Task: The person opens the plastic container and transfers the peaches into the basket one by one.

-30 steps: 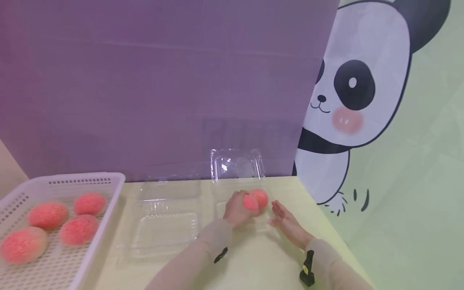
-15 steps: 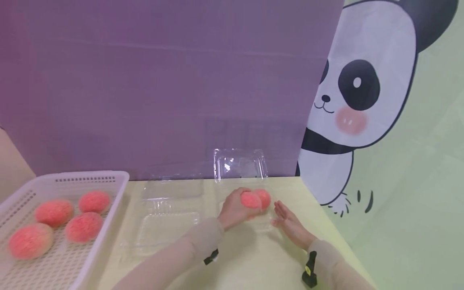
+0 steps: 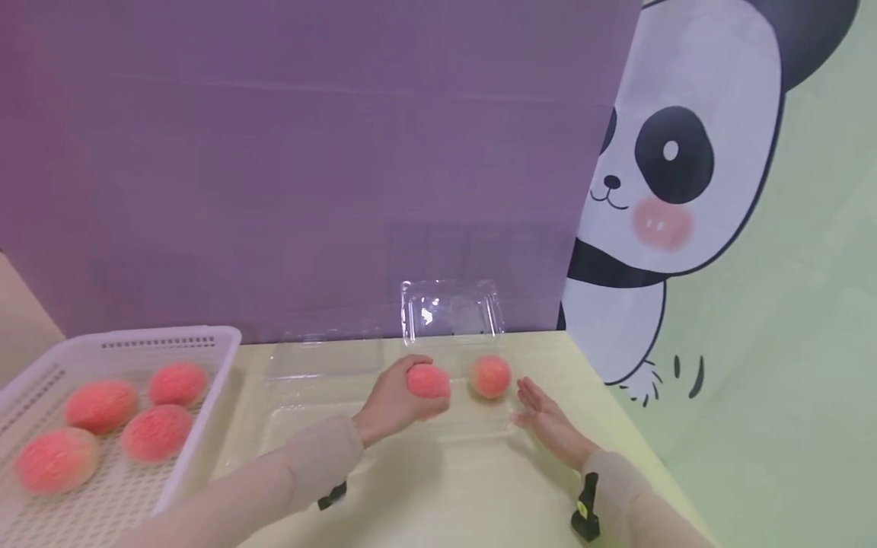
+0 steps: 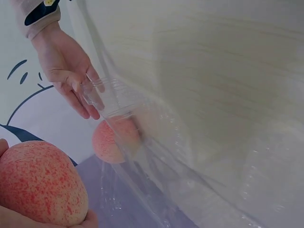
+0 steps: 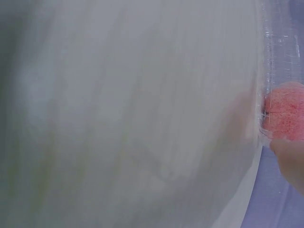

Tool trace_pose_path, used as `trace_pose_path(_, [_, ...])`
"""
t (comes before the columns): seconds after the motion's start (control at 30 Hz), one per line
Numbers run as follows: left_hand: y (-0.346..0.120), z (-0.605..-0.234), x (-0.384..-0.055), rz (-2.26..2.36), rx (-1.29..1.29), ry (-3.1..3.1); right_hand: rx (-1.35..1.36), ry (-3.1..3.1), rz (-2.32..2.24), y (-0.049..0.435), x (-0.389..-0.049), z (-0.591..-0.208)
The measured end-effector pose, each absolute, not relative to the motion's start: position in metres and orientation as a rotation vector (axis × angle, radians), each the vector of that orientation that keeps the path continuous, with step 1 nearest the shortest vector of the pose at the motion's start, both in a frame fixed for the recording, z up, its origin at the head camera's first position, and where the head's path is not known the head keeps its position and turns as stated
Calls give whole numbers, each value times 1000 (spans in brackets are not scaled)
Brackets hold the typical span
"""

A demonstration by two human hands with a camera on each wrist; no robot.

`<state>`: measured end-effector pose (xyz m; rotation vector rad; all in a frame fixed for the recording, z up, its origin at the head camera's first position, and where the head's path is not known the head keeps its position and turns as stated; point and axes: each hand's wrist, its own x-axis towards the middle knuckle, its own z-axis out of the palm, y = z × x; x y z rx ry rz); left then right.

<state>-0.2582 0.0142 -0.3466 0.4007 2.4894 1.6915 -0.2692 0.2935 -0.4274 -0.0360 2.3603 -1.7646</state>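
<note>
My left hand point(image 3: 396, 402) grips a pink-red peach point(image 3: 428, 380) over the left part of a clear plastic clamshell box point(image 3: 459, 430). Up close in the left wrist view, that peach point(image 4: 42, 183) is cream speckled with red, thumb and fingers around its sides. A second peach point(image 3: 490, 376) sits in the right part of the box, and a gap separates the two. My right hand point(image 3: 551, 428) stays beside the box's right side, fingers extended and holding nothing. The right wrist view catches only a fingertip point(image 5: 290, 161) near the peach in the box.
A white perforated basket point(image 3: 229, 358) at the left holds several peaches point(image 3: 103, 406). Between basket and box lies another clear clamshell point(image 3: 322, 361), lid open. The near box's lid point(image 3: 452, 308) stands raised at the table's back edge, before a purple curtain point(image 3: 308, 190).
My left hand has moved left with its peach, away from the peach in the box, which now shows fully. The right hand has stayed where it was.
</note>
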Motion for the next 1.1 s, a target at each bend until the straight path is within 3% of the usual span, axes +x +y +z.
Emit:
trace_pose_path(0.53, [-43,-329,-224,1629,246,2472,4,2370,-1750,291,-270,-425])
trace_pose_path(1.1, [-142,-309,-192,1520,121,2694,9,2372,-1745,291,-271,-427])
